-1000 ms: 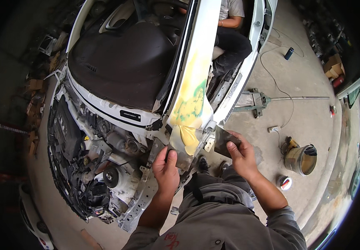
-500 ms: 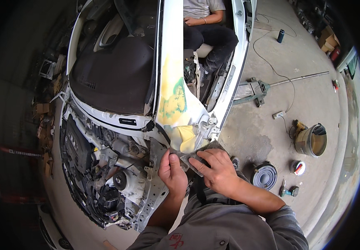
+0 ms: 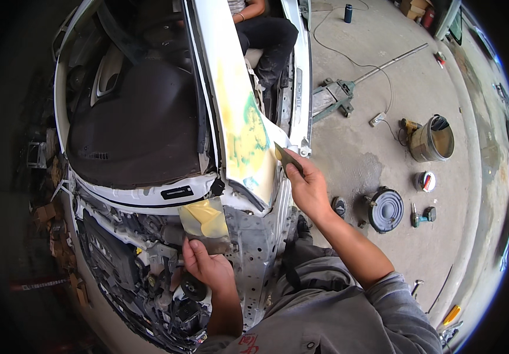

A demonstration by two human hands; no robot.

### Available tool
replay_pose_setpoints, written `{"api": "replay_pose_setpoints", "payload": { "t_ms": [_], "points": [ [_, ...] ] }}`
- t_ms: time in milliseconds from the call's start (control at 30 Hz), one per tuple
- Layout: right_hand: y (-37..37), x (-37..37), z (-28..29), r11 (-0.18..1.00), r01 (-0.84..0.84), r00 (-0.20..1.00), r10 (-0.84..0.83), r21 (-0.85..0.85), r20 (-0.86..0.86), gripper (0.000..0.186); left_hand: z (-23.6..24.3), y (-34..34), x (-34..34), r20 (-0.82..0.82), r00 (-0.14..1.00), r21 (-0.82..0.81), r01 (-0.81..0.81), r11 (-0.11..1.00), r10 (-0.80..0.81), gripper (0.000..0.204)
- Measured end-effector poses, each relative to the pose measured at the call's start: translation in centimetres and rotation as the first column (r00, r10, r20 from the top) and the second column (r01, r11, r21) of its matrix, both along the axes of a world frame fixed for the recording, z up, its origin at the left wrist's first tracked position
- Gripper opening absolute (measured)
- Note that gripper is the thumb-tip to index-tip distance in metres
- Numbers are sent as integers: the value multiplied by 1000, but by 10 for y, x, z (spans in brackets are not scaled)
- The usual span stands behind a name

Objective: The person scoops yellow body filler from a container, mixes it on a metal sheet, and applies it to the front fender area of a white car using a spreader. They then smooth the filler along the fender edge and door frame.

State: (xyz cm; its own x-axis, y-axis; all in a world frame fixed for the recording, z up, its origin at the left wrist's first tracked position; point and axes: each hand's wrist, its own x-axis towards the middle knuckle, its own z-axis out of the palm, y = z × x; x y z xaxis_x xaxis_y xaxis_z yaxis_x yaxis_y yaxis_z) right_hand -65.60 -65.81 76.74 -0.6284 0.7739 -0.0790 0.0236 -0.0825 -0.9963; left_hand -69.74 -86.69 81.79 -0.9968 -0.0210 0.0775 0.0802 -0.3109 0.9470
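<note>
My left hand (image 3: 210,268) pinches the lower edge of a flat mixing board (image 3: 189,225) over the engine bay. Smooth yellow putty (image 3: 210,216) is spread on that board. In my right hand (image 3: 312,192), a dark flat putty spreader (image 3: 290,159) is gripped between thumb and fingers. A little yellow putty shows at its tip, close to the lower right edge of the white car pillar (image 3: 222,65); whether it touches is hard to see. Yellow filler and green patches (image 3: 254,127) cover the pillar's lower part.
Another person (image 3: 269,41) sits inside the stripped car. On the floor at right are a floor jack (image 3: 334,97), a bucket (image 3: 433,140), a round grey lid (image 3: 386,209), a tin (image 3: 425,182), a cordless power tool (image 3: 423,216), a cable and a bottle (image 3: 348,13).
My hands have moved apart: the right lifted the spreader from the board up to the pillar's edge, while the left carried the board leftward over the engine bay. The view shifted too.
</note>
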Motion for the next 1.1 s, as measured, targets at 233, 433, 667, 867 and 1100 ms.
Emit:
{"api": "replay_pose_setpoints", "payload": {
  "t_ms": [233, 433, 667, 867, 1100],
  "points": [
    [-14, -15, 3, 988, 67, 997, -72, 140, 33, 30, -8, -19, -13, 2, 998, -30, 61, 998, -61, 35],
    [-39, -17, 5, 953, 26, 998, -45, 301, 54, 42, -7, -12, -17, 30, 997, 8, 64, 998, -64, 30],
    [-70, 16, 10, 875, -152, 987, 107, 459, 124, 54, -11, -6, -17, 41, 992, -23, 119, 993, -118, 31],
    [-17, -1, 17, 977, 1, 997, -16, 212, 69, 32, -7, -5, -15, 55, 994, -21, 90, 996, -89, 30],
    [-12, -26, 14, 986, 61, 991, -78, 156, 106, 31, -7, -7, -16, 46, 992, -46, 119, 992, -117, 30]
  ]
}}
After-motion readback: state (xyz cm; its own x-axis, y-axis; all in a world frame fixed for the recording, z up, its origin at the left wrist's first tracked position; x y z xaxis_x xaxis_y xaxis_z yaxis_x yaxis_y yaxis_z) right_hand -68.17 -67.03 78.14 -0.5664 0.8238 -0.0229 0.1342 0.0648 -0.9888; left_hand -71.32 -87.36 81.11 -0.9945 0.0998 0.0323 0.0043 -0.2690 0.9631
